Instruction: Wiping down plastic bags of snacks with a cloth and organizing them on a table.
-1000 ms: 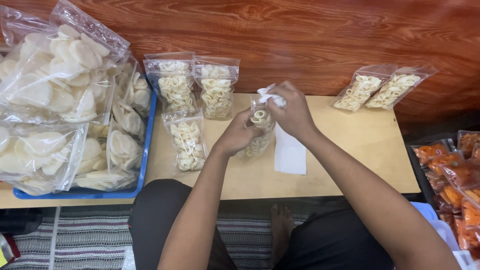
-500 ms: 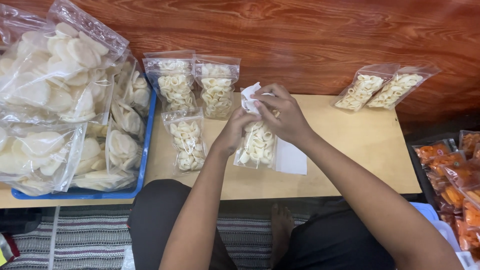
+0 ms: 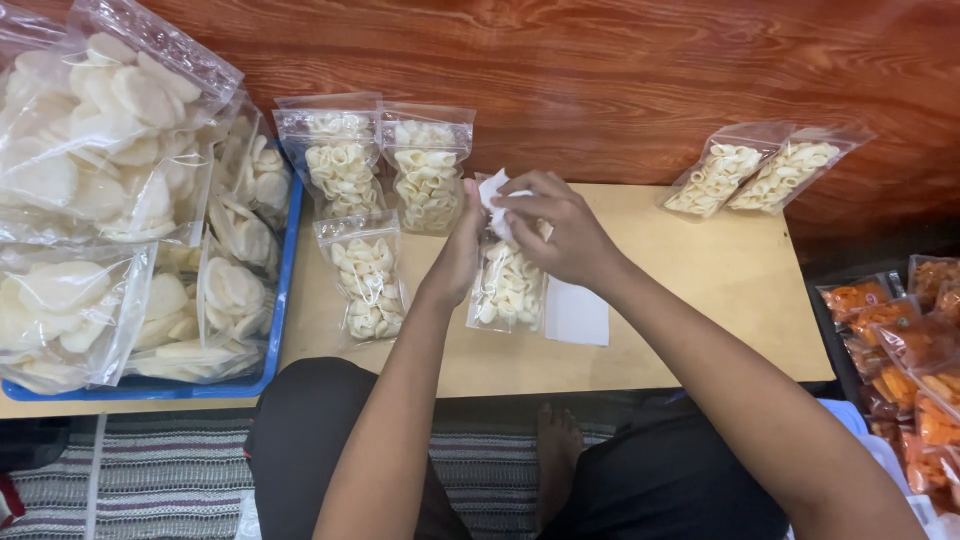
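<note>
Clear plastic pouch (image 3: 508, 285) of pale crackers is hanging at table centre; your left hand (image 3: 462, 245) is pinching its top edge while your right hand (image 3: 560, 230) is tucking in a white slip (image 3: 492, 188). It seems seating the slip calls for a gentle push toward 6 o'clock.

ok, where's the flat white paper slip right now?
In the head view the white paper slip lies flat on the wooden table, just right of the clear cracker bag both hands hold, under the right hand's wrist.
</note>
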